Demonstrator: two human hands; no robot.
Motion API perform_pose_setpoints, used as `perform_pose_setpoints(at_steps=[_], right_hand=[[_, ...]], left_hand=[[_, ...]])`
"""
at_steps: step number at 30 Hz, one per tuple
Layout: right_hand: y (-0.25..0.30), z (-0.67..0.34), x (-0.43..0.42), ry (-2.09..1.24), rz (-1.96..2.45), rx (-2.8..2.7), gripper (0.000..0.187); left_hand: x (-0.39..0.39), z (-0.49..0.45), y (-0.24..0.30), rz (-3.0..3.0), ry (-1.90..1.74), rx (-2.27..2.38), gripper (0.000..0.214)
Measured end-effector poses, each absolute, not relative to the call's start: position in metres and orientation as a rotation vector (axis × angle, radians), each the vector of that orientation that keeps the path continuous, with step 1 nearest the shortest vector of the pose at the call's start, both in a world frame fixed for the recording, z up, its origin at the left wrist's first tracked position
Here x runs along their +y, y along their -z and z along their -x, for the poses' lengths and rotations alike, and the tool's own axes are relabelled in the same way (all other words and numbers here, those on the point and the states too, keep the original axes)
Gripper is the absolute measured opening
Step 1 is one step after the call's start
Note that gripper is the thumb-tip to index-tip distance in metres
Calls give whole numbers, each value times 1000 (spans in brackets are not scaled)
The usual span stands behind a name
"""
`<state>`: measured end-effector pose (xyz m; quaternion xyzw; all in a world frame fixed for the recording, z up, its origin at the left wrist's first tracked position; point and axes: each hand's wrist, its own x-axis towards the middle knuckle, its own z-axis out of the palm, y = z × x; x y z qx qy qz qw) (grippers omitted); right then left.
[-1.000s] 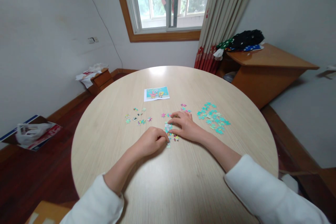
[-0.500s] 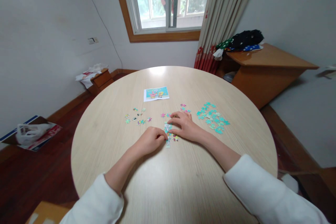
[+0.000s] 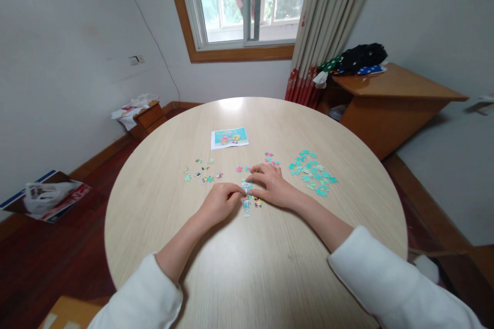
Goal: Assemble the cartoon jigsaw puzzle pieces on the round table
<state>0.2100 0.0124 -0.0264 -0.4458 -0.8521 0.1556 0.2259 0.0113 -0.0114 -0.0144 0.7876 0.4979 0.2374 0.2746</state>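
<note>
A narrow upright strip of joined jigsaw puzzle pieces point(image 3: 247, 207) with a pale cartoon figure lies in the middle of the table, between my hands. My left hand point(image 3: 221, 202) is closed, its index finger and thumb together at the strip's left side on a puzzle piece, which the fingertips partly hide. On the other side my right hand point(image 3: 273, 186) rests with fingers apart, its thumb touching the strip's right edge. Colourful pieces point(image 3: 257, 203) lie just below the right thumb. Pink pieces point(image 3: 240, 169) sit beyond the fingertips.
The round table point(image 3: 247, 267) bears a printed picture point(image 3: 230, 138) farther back. Loose mixed pieces point(image 3: 208, 179) are scattered at left, and a heap of turquoise pieces point(image 3: 313, 172) lies at right. A wooden desk point(image 3: 397, 85) with cloths stands behind on the right.
My left hand's fingertips have slid slightly up along the strip, away from me, uncovering its lower part. My right hand has stayed in place.
</note>
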Motion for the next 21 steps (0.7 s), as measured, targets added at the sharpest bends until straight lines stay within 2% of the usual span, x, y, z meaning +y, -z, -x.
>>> perform_pose_setpoints(at_steps=[9, 21], right_hand=[[27, -210, 13, -427, 1215, -2345, 20], [31, -210, 17, -419, 1191, -2258, 32]], left_hand=[[-9, -9, 15, -2230, -567, 1373, 33], [-9, -9, 15, -2265, -489, 1391, 34]])
